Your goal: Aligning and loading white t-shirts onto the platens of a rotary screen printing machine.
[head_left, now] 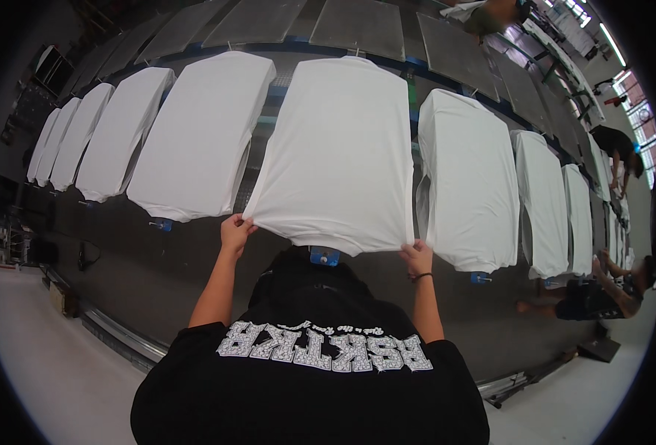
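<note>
Straight ahead, a white T-shirt (339,148) is drawn over a flat board and covers nearly all of it. My left hand (237,234) pinches the shirt's near left corner. At the near right corner, my right hand (418,258), with a dark band at the wrist, grips the fabric. Between the two hands the cloth is pulled wide, with creases along its near edge. Below that edge a blue bracket (324,256) shows. Most of the board under the shirt is hidden.
More boards carry white shirts on the left (202,137) and right (467,182). Bare grey boards (358,28) line the far side. Another person (598,293) stands at the right, and one more (618,148) bends over shirts farther back. A metal rail (124,334) runs at lower left.
</note>
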{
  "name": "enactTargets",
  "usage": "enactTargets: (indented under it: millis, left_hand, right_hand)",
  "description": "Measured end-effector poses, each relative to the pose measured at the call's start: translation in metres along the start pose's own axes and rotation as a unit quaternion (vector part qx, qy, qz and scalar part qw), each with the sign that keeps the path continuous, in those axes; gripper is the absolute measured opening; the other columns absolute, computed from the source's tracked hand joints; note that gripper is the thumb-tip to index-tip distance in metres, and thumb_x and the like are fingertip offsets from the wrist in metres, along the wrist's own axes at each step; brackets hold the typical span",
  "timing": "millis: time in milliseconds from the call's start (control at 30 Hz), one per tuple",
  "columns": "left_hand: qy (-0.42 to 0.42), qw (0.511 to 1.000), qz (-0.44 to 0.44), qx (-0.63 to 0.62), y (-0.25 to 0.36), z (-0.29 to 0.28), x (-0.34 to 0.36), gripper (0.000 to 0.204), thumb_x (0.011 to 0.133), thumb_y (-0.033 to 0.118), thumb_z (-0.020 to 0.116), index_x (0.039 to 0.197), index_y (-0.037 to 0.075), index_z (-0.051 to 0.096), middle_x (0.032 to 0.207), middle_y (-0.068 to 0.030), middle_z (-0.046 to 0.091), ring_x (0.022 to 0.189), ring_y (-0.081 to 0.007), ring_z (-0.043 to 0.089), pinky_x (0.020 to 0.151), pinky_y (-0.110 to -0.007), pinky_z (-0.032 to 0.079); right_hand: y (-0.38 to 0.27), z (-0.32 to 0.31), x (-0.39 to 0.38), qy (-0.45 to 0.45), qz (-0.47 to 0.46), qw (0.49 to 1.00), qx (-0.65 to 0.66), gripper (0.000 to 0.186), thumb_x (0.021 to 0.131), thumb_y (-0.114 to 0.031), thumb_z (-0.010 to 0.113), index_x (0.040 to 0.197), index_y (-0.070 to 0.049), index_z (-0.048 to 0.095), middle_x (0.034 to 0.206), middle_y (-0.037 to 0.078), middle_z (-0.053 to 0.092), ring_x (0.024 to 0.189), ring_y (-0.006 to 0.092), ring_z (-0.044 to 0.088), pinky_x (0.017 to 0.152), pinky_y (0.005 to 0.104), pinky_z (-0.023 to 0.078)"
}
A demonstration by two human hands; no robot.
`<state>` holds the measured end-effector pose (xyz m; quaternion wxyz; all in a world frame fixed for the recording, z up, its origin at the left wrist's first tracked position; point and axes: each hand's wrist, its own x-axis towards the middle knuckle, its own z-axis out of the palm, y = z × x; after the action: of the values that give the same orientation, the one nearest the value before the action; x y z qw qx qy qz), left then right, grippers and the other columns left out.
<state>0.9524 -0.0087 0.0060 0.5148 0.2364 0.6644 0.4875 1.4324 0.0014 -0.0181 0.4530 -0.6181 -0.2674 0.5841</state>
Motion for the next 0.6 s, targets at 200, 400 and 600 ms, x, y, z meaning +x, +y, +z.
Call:
enactTargets:
  millis: [200,400,600]
  left_hand:
    - [0.043,0.975,-0.002,-0.218,-0.023,0.013,0.0,0.02,0.086,-0.001,0.058,0.105,0.0,0.053,0.094,-0.008,0.059,0.082,-0.0176,0.058,0.075,-0.031,0.05]
    - [0.032,0.962,0.013,-0.272,-0.042,0.005,0.009,0.027,0.086,-0.005,0.052,0.112,0.001,0.049,0.104,-0.0108,0.057,0.095,-0.0202,0.056,0.086,-0.035,0.046]
    - [0.082,0.934,-0.029,-0.348,-0.037,0.029,0.006,0.033,0.089,-0.002,0.045,0.121,0.006,0.044,0.115,-0.0107,0.051,0.106,-0.0232,0.049,0.095,-0.036,0.041]
  right_hand:
    - [0.015,-0.006,0.005,-0.002,0.04,0.993,0.11,0.033,0.077,0.011,0.061,0.107,0.0,0.053,0.092,0.007,0.06,0.079,0.0178,0.06,0.07,0.0314,0.053]
    - [0.008,0.008,0.001,-0.011,0.01,0.993,0.116,0.049,0.075,0.016,0.057,0.12,-0.001,0.047,0.1,0.01,0.06,0.083,0.0179,0.059,0.07,0.0297,0.051]
    - [0.014,0.015,-0.002,0.014,0.013,0.996,0.085,0.059,0.076,0.016,0.053,0.13,-0.005,0.04,0.107,0.013,0.058,0.089,0.0205,0.059,0.074,0.0324,0.051]
